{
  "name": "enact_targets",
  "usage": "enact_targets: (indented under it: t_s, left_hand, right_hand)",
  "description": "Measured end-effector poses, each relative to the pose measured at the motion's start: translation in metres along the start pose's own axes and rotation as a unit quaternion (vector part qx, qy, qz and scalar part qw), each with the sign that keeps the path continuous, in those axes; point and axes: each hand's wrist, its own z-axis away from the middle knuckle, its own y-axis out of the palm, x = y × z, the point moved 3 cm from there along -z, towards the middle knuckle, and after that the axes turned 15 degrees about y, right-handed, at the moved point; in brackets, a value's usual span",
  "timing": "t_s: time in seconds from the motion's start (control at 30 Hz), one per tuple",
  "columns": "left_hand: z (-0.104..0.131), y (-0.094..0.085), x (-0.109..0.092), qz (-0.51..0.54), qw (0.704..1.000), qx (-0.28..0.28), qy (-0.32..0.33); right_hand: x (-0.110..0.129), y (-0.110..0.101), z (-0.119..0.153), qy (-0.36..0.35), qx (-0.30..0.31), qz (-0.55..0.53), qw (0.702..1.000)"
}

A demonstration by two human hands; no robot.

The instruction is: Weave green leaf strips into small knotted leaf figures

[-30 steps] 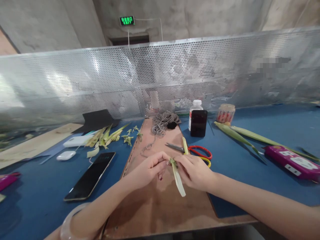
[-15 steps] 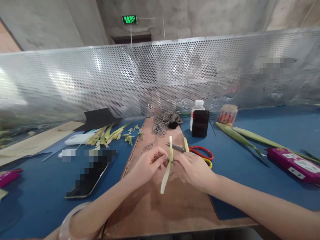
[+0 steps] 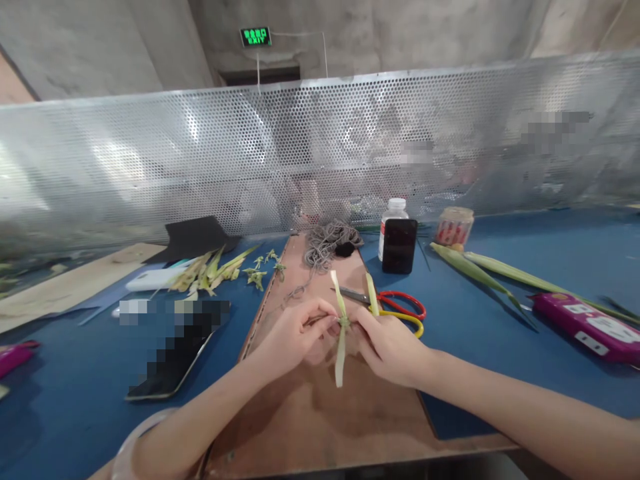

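Above the flat brown wooden board (image 3: 325, 420), between the two hands, a pale green knotted strip (image 3: 343, 322) that looks like plant leaf stands with one end pointing away and the other hanging toward the person. The left hand (image 3: 297, 333) has thumb and forefinger pinched together at the knot's left side; the right hand (image 3: 395, 348) pinches its right side, though what its tips grip is partly hidden. Even, gentle tension from both sides should suit such thin material better than a jerk, which could split it; gripping close to the knot should stop it twisting. The scissors with red and yellow handles (image 3: 390, 294) lie just beyond the right hand.
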Motion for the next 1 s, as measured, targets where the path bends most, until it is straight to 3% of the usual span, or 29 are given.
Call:
enact_targets:
  t_s: [0.5,0.77,0.9,1.0]
  left_hand:
    - [0.000,0.000,0.000,0.072,0.997,0.007,0.011]
    - [0.001,0.004,-0.001,0.089,0.996,0.002,-0.017]
    - [-0.001,0.003,0.001,0.090,0.996,-0.020,-0.010]
    - [-0.002,-0.002,0.008,0.058,0.997,-0.045,-0.006]
  right_hand:
    - [0.000,0.000,0.004,-0.041,-0.048,0.018,0.998]
    - [-0.001,0.004,0.004,-0.052,-0.070,0.002,0.996]
    - [0.000,0.000,0.000,-0.065,-0.075,-0.008,0.995]
    - [0.001,-0.010,-0.004,-0.094,-0.114,-0.004,0.989]
